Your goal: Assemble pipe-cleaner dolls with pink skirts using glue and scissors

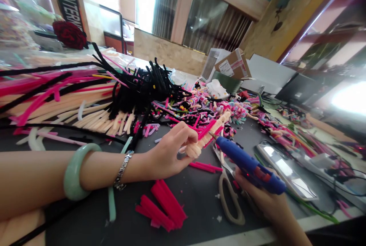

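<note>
My left hand (174, 147) pinches a small figure of cream and hot-pink pipe cleaners (210, 129) over the dark table. A blue glue gun (246, 160) is gripped in my right hand (263, 192), its nozzle at the pink strips of the figure; whether the tip touches them I cannot tell. Beneath the glue gun lies a pair of scissors (231, 200) with beige handles. Short pink pipe-cleaner pieces (206, 167) lie just below the figure, and a bundle of red-pink pieces (168, 204) rests nearer the table's front.
Long black, cream and pink pipe cleaners (137, 86) cover the left side. Many small colourful pieces (200, 101) are heaped behind my hands. A white-framed device (286, 169) and cables lie to the right. Cardboard box (234, 65) and monitor (297, 91) stand at the back.
</note>
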A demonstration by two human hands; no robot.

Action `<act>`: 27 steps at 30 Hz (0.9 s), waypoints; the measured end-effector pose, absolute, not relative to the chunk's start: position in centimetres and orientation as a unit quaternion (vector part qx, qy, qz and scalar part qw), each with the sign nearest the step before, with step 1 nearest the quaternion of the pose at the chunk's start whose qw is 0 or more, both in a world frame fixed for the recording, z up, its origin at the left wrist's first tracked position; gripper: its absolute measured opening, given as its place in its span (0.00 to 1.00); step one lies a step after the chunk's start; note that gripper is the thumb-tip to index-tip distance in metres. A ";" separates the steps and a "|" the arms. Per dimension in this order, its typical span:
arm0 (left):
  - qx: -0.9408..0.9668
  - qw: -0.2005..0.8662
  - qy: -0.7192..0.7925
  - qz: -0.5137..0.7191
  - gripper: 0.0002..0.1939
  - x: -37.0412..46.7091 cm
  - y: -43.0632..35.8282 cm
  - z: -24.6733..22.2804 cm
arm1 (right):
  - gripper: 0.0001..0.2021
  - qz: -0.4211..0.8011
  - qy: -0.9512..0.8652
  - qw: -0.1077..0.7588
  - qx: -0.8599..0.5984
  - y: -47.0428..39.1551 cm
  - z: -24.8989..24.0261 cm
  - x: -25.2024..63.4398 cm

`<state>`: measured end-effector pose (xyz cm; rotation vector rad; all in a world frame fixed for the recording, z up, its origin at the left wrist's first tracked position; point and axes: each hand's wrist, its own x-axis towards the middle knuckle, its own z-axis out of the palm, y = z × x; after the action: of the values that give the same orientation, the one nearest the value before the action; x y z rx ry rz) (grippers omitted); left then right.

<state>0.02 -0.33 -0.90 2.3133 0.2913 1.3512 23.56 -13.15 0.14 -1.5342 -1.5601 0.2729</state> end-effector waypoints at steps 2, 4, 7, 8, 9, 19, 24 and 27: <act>0.837 0.224 0.107 0.488 0.12 0.0 -0.4 -0.9 | 0.11 0.107 -0.632 0.452 -0.620 -13.1 0.2 23.5; 0.838 0.225 0.108 0.486 0.11 0.1 -0.5 -0.7 | 0.12 0.108 -0.630 0.453 -0.621 -13.1 0.2 23.4; 0.840 0.216 0.102 0.487 0.11 0.1 -0.6 -0.4 | 0.13 0.109 -0.632 0.450 -0.622 -13.1 0.3 23.4; 0.841 0.208 0.098 0.489 0.11 0.0 -0.6 -0.3 | 0.13 0.109 -0.633 0.448 -0.622 -13.1 0.3 23.5; 0.842 0.201 0.093 0.492 0.12 0.0 -0.6 -0.2 | 0.12 0.109 -0.635 0.446 -0.622 -13.1 0.3 23.5; 0.840 0.200 0.078 0.499 0.09 -0.1 -0.5 -0.3 | 0.11 0.096 -0.639 0.443 -0.621 -13.3 0.1 23.3; 0.839 0.195 0.079 0.502 0.09 0.0 -0.5 -0.3 | 0.10 0.090 -0.646 0.430 -0.625 -13.3 0.3 23.2; 0.839 0.197 0.079 0.501 0.09 0.0 -0.5 -0.2 | 0.09 0.078 -0.645 0.430 -0.627 -13.3 0.3 23.2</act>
<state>0.02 -0.49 -0.23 2.3498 0.2205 1.4035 23.24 -13.27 0.32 -1.5652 -1.6092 0.1958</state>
